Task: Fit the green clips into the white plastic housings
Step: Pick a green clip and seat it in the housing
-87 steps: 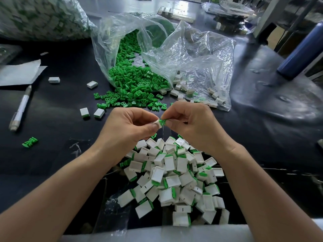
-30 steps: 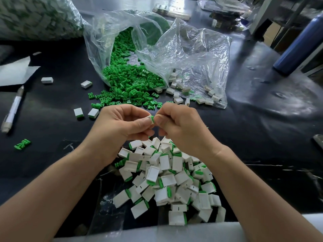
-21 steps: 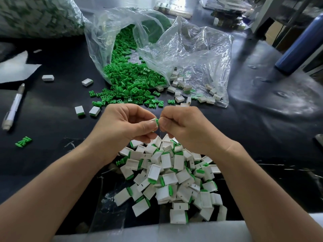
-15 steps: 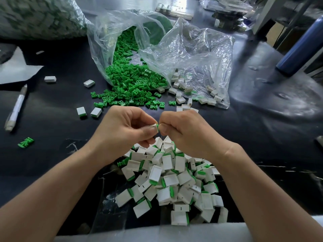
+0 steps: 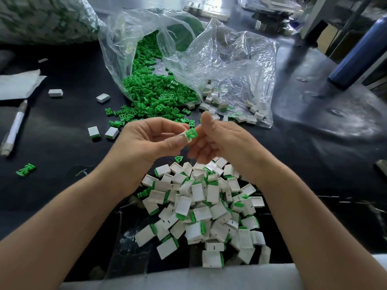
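My left hand [image 5: 146, 141] pinches a small white housing [image 5: 187, 137] between thumb and fingertips, with a green clip [image 5: 192, 133] sticking partway out of it. My right hand [image 5: 219, 141] is right beside it, thumb lifted and fingers loosely curled behind the clip, not gripping it. Below both hands lies a pile of white housings with green clips fitted [image 5: 201, 206]. Loose green clips [image 5: 150, 95] spill from a clear plastic bag [image 5: 125, 49]. Empty white housings [image 5: 215, 99] lie in a second clear bag [image 5: 240, 65].
Two fitted housings [image 5: 102, 132] and two stray white housings [image 5: 79, 95] lie on the black table at left. A pen [image 5: 14, 128], white paper [image 5: 18, 84] and a lone green clip [image 5: 26, 169] sit far left. A blue bottle [image 5: 358, 51] stands at right.
My right hand has let go of the clip and opened, its thumb lifting away. The clip now shows sticking out of the housing in my left hand. The view shifted slightly.
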{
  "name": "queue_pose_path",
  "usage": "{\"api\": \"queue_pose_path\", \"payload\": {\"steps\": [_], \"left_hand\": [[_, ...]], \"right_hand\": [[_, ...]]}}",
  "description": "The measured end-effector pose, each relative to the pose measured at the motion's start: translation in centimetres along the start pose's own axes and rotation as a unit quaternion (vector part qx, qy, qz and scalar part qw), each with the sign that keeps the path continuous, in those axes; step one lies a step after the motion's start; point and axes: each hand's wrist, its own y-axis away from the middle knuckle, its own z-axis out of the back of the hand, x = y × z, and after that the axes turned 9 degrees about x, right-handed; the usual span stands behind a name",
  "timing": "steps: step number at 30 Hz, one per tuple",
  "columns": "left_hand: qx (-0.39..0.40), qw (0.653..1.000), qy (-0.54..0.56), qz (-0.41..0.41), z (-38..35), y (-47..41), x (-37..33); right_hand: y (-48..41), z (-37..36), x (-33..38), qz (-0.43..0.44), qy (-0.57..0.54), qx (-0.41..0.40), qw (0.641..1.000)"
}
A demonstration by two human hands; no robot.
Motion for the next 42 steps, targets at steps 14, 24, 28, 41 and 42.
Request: {"api": "queue_pose_path", "payload": {"steps": [14, 24, 28, 41, 42], "left_hand": [[0.065, 0.996, 0.034, -0.040, -0.2, 0.1, 0.2], [0.058, 0.997, 0.046, -0.027, -0.2, 0.1, 0.3], [0.057, 0.997, 0.038, -0.030, -0.2, 0.2, 0.3], [0.059, 0.997, 0.047, -0.014, 0.0, 0.2, -0.2], [0.055, 0.997, 0.045, -0.011, 0.0, 0.2, -0.2]], "right_hand": [[-0.2, -1.8, -0.1, -0.029, -0.165, 0.053, 0.984], [-0.3, -1.8, -0.1, -0.029, -0.162, 0.036, 0.986], [-0.5, -2.2, -0.3, -0.029, -0.142, 0.023, 0.989], [-0.4, -1.5, 0.1, -0.052, -0.162, 0.042, 0.985], [-0.4, -1.4, 0.0, -0.052, -0.150, 0.040, 0.987]]}}
